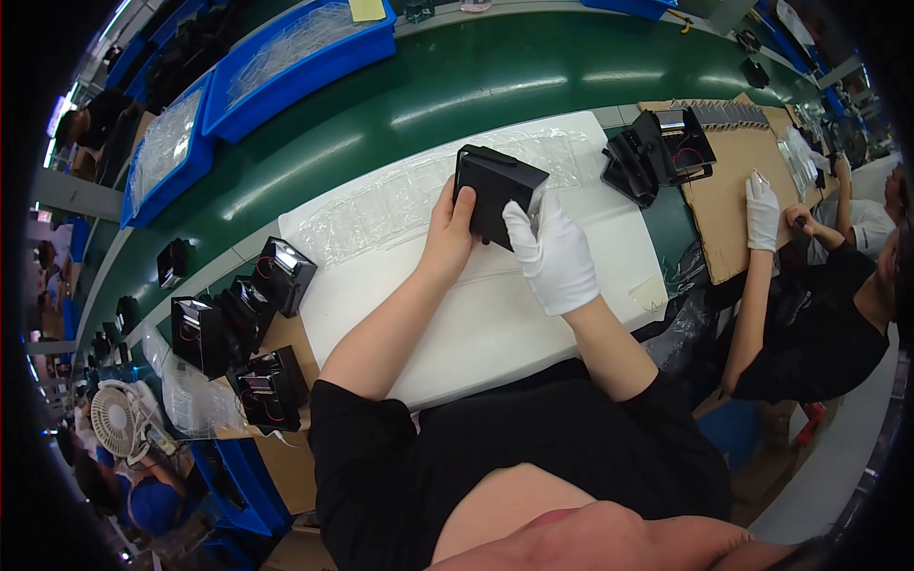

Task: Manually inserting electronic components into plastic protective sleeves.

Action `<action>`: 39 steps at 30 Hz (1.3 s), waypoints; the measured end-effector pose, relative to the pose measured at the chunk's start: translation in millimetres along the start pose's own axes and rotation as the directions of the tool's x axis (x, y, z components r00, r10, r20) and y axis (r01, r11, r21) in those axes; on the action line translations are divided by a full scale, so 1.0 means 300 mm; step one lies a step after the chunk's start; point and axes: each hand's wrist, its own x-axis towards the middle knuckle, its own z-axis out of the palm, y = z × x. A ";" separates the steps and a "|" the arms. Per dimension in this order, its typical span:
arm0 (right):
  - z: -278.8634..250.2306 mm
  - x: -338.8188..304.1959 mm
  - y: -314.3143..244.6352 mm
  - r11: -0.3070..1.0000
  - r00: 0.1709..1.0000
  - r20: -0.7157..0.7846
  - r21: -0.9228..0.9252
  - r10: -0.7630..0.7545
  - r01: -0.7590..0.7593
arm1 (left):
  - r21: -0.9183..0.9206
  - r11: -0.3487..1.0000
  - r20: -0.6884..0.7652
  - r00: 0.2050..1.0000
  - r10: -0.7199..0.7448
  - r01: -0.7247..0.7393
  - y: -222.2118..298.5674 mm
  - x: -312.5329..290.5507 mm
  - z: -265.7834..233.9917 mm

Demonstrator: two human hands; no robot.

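A black box-shaped housing (497, 195) is held up, tilted, over a white padded sheet (457, 328) on the bench. My bare left hand (447, 231) grips its left side, the thumb lying across the near face. On the right, my white-gloved right hand (555, 252) has its thumb against the housing's lower right part and its fingers beside the right edge. Something pale or shiny shows by those fingertips, too small to make out. The housing's far side and the left fingers behind it are hidden.
Several open black housings with red wires (198, 333) stand at the left, and more black housings (657, 152) at the right. Clear plastic wrap (381, 205) lies along the sheet's far part. Blue trays (300, 57) sit beyond. A co-worker's gloved hand (762, 211) is above cardboard (728, 224).
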 end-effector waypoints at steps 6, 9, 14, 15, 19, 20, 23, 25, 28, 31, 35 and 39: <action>0.041 0.005 0.128 0.996 0.996 -0.031 -0.038 -0.081 0.079 | 0.632 0.699 -0.126 0.845 0.519 -0.335 0.101 0.080 -0.070; 0.057 0.008 0.168 0.911 0.951 0.002 -0.284 -0.311 0.298 | 0.921 0.314 -0.029 0.765 0.643 -0.229 0.164 0.113 -0.198; 0.078 0.015 0.199 0.844 0.907 0.074 -0.342 -0.415 0.414 | 0.974 -0.011 0.204 0.863 0.462 -0.224 0.147 0.102 -0.237; 0.081 0.016 0.203 0.838 0.901 0.088 -0.338 -0.426 0.429 | 0.960 0.011 0.255 0.887 0.384 -0.281 0.141 0.100 -0.238; 0.079 0.015 0.209 0.848 0.905 0.101 -0.321 -0.413 0.422 | 0.955 -0.123 0.296 0.901 0.317 -0.271 0.088 0.081 -0.233; 0.078 0.014 0.207 0.851 0.907 0.103 -0.317 -0.408 0.418 | 0.948 -0.167 0.309 0.905 0.293 -0.270 0.080 0.075 -0.236; 0.077 0.016 0.204 0.858 0.916 0.103 -0.323 -0.388 0.400 | 0.963 -0.112 0.267 0.924 0.272 -0.246 0.102 0.082 -0.226; 0.079 0.020 0.200 0.864 0.922 0.109 -0.324 -0.371 0.386 | 0.976 -0.060 0.217 0.944 0.248 -0.209 0.118 0.088 -0.220; 0.078 0.011 0.190 0.893 0.929 0.030 -0.266 -0.370 0.364 | 0.976 -0.035 0.215 0.939 0.268 -0.213 0.144 0.076 -0.194; 0.070 0.011 0.182 0.914 0.929 -0.048 -0.204 -0.366 0.350 | 0.977 -0.011 0.209 0.934 0.291 -0.215 0.163 0.059 -0.174; 0.039 0.056 0.167 0.791 0.729 -0.317 -0.333 -0.607 0.513 | 0.917 -0.232 0.389 0.857 0.339 -0.324 0.173 0.004 -0.151; -0.060 0.091 0.136 0.600 0.685 -0.086 -0.571 -0.723 0.561 | 0.859 -0.351 0.495 0.779 0.385 -0.373 0.149 -0.137 -0.114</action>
